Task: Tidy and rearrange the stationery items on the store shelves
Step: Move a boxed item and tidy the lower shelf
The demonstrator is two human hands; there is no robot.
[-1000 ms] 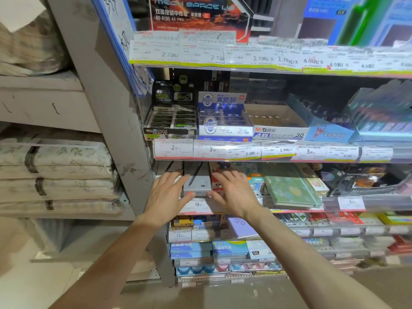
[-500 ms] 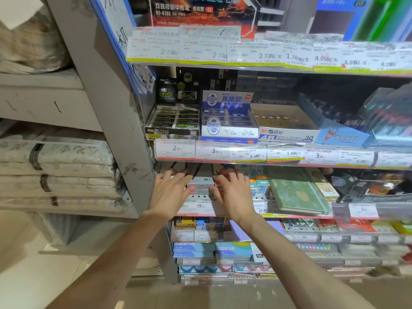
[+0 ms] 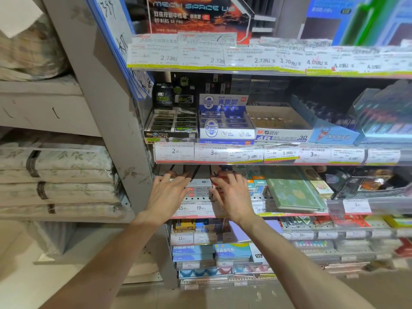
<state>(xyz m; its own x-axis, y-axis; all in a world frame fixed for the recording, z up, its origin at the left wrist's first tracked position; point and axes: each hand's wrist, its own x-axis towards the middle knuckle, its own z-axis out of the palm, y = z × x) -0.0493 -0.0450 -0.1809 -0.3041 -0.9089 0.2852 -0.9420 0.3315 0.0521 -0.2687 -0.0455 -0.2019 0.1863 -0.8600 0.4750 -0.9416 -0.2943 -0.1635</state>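
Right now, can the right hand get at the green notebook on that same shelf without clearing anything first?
Probably yes. The right hand rests on boxes just left of the green notebook, which lies on top at the shelf front. Only small blue-and-white boxes sit between, low enough to pass over.

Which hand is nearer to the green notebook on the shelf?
Right. The right hand is beside the green notebook, just to its left, not touching it; the left hand lies farther left, beyond the right hand.

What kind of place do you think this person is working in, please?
Most likely a stationery shop: tiered shelves edged with price labels, display boxes of erasers such as the 4B eraser box, and a green notebook beside the left hand and right hand.
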